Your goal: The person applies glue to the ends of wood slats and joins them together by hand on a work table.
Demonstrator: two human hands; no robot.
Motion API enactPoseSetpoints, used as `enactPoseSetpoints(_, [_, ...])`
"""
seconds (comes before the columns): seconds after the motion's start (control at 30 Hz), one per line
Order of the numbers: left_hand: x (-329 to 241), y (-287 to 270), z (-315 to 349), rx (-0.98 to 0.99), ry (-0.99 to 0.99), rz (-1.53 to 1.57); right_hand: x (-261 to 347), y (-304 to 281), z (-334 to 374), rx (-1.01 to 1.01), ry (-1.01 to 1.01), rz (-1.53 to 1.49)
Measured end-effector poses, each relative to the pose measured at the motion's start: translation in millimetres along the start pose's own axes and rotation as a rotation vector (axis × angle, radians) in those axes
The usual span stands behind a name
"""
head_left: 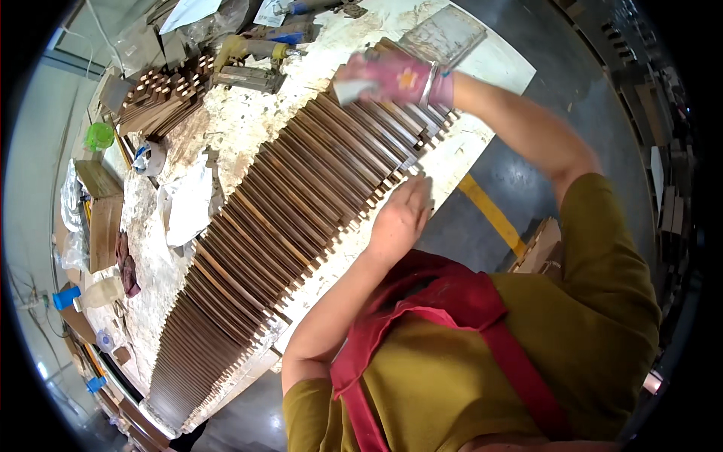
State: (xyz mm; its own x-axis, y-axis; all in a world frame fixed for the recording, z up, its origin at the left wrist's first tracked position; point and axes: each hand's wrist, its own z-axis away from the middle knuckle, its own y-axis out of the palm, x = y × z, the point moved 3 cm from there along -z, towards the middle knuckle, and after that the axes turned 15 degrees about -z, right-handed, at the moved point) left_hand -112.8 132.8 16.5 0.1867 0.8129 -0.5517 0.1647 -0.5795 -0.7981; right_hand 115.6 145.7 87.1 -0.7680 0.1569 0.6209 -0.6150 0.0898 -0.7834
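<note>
A long row of brown wooden strips (279, 211) lies side by side across the white workbench, their pale ends showing along the near edge. My bare left hand (401, 218) rests beside the near ends of the strips, fingers stretched out and close to them. Over the far right end of the row is my right hand (395, 77), in a pink glove with a flower pattern, smeared by motion. Its fingers are bent over a pale flat pad (349, 92) held against the strips' upper side; the pad's exact kind is unclear.
Behind the row are a yellowish power tool (252, 49), a stack of wooden pieces (162, 98), a tape roll (151, 159) and white crumpled sheeting (188, 202). A cardboard box (105, 226) stands at the left. A grey flat board (443, 34) lies at the far right corner.
</note>
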Motion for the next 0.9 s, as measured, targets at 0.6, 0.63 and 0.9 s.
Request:
enactPoseSetpoints(0.6, [-4, 6, -34, 0.018, -0.114, 0.063, -22, -10, 76, 0.030, 0.156, 0.093])
enactPoseSetpoints(0.63, [-3, 5, -34, -0.014, -0.133, 0.057, -20, -2, 93, 0.029, 0.195, 0.115])
enactPoseSetpoints(0.9, [-27, 40, -72, 0.143, 0.133, 0.195, -54, -69, 74, -0.219, -0.002, 0.005])
